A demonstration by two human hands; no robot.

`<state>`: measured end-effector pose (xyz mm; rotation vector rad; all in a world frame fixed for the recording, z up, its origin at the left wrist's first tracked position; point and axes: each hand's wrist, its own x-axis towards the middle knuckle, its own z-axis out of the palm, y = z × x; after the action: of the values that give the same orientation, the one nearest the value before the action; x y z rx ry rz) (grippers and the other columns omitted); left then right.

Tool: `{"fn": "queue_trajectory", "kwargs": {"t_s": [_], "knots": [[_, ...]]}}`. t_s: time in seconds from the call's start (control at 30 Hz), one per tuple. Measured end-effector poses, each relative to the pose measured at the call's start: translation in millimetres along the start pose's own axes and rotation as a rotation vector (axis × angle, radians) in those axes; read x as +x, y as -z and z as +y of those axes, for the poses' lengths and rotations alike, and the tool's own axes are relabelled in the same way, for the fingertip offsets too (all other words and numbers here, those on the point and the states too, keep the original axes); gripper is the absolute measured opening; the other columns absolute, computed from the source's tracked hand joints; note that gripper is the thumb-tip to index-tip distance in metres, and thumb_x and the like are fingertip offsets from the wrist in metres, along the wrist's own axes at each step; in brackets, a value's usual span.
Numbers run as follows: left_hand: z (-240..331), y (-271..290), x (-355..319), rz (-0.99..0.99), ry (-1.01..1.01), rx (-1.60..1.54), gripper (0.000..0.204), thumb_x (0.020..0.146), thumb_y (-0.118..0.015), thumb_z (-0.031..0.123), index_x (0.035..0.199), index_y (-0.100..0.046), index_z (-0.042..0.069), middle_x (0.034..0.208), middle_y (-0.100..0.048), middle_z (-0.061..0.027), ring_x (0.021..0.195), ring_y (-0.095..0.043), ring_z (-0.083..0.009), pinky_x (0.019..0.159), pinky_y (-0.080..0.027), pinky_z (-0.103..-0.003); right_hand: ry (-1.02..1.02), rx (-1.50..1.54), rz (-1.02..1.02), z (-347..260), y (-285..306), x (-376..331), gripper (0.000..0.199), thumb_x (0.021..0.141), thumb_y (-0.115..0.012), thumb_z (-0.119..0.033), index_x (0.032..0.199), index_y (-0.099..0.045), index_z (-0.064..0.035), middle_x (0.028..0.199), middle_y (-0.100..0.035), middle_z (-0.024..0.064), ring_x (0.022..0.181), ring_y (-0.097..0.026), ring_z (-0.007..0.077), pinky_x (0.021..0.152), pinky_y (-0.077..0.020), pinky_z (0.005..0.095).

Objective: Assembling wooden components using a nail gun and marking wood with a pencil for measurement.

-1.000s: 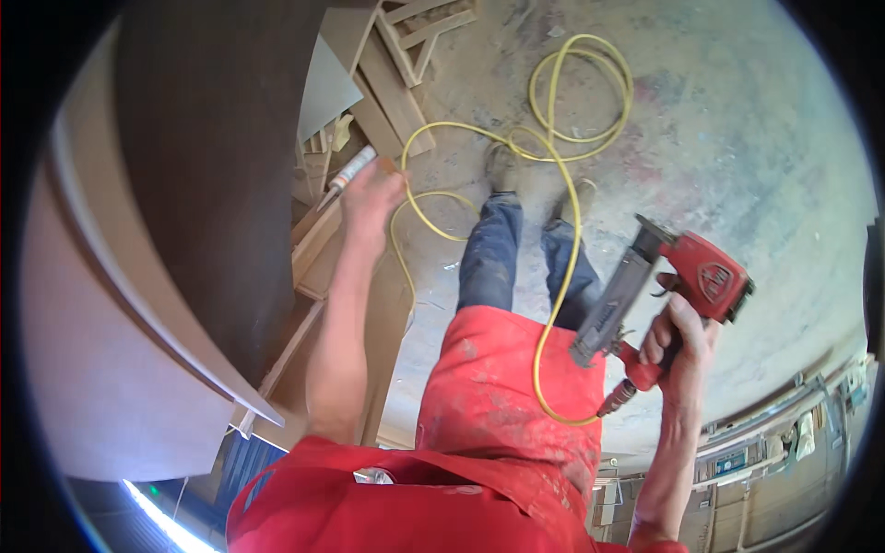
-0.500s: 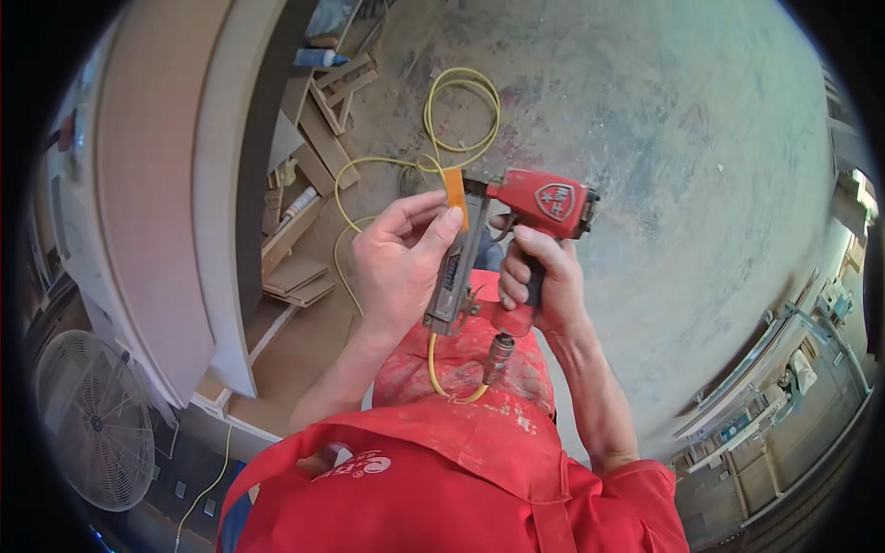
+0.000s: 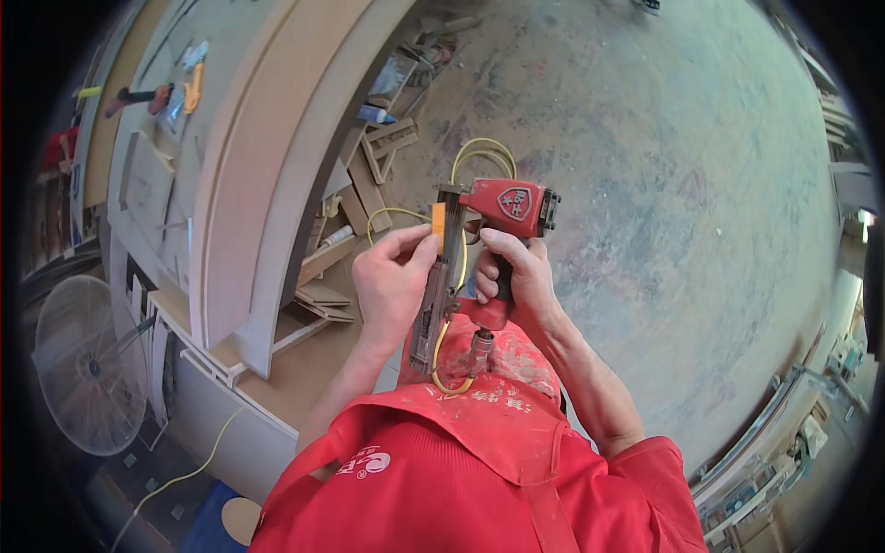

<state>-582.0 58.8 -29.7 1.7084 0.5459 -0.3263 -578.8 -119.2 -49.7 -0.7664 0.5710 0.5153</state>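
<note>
My right hand [image 3: 521,276] is wrapped round the black grip of a red air nail gun [image 3: 505,205], thumb up near its trigger. The gun is held upright before my red apron, its long grey magazine on the left side. Between the thumb and fingers of my left hand [image 3: 387,290] is a flat orange strip [image 3: 438,227], which looks like a strip of nails. It lies alongside the upper magazine; whether it sits inside the rail I cannot tell. A yellow air hose [image 3: 454,390] loops from the metal coupling under the grip.
Tall curved wooden panels [image 3: 253,166] stand at my left, with wood offcuts [image 3: 323,263] and a blue-and-white bottle [image 3: 376,114] beyond. A round fan [image 3: 92,369] is at the lower left. Stained concrete floor [image 3: 636,203] spreads right, a dark shoe [image 3: 650,5] at its far edge.
The view has swung left, showing more of the panels and bench. The gun is more upright, and the orange strip has turned from tilted to nearly straight along the magazine.
</note>
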Motion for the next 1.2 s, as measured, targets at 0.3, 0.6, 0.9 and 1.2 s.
{"fn": "queue_trajectory", "kwargs": {"t_s": [0.3, 0.6, 0.9, 1.2], "knots": [[2.9, -1.1, 15.4, 0.282, -0.481, 0.342, 0.018, 0.088, -0.078, 0.006, 0.104, -0.077, -0.001, 0.085, -0.075, -0.0121, 0.068, -0.072, -0.0197, 0.064, -0.057, -0.034, 0.06, -0.08, -0.083, -6.3, -26.1, 5.3, 0.026, 0.097, -0.07, -0.023, 0.103, -0.063, 0.0011, 0.063, -0.057, 0.0045, 0.049, -0.057, 0.0153, 0.049, -0.0491, 0.0328], [-5.9, 26.4, 28.1, 0.25, -0.667, 0.583, 0.024, 0.087, -0.077, 0.006, 0.11, -0.076, -0.001, 0.089, -0.07, -0.0113, 0.08, -0.07, -0.0238, 0.076, -0.057, -0.036, 0.015, -0.122, -0.065, 6.2, -54.6, 14.8, 0.023, 0.097, -0.07, -0.022, 0.1, -0.063, 0.0005, 0.063, -0.056, 0.0044, 0.049, -0.057, 0.0158, 0.049, -0.0479, 0.0332], [-13.0, 71.4, 49.0, -0.002, 0.109, -0.458, 0.039, 0.095, -0.079, 0.015, 0.125, -0.07, -0.008, 0.098, -0.076, -0.0057, 0.085, -0.069, -0.0081, 0.075, -0.055, -0.024, -0.111, -0.093, -0.106, 20.0, -81.8, 22.0, 0.033, 0.1, -0.062, -0.026, 0.12, -0.061, 0.0005, 0.062, -0.045, -0.0005, 0.047, -0.048, 0.0127, 0.046, -0.0448, 0.0311], [-12.9, 117.9, 75.9, 0.017, 0.069, -0.215, 0.05, 0.098, -0.071, 0.028, 0.133, -0.065, -0.007, 0.092, -0.075, -0.0051, 0.08, -0.065, -0.0092, 0.075, -0.054, -0.028, -0.209, 0.049, -0.079, 51.7, -109.4, 39.6, 0.03, 0.103, -0.056, -0.029, 0.117, -0.064, -0.0033, 0.059, -0.037, -0.0062, 0.044, -0.037, 0.009, 0.045, -0.0391, 0.028]]}}
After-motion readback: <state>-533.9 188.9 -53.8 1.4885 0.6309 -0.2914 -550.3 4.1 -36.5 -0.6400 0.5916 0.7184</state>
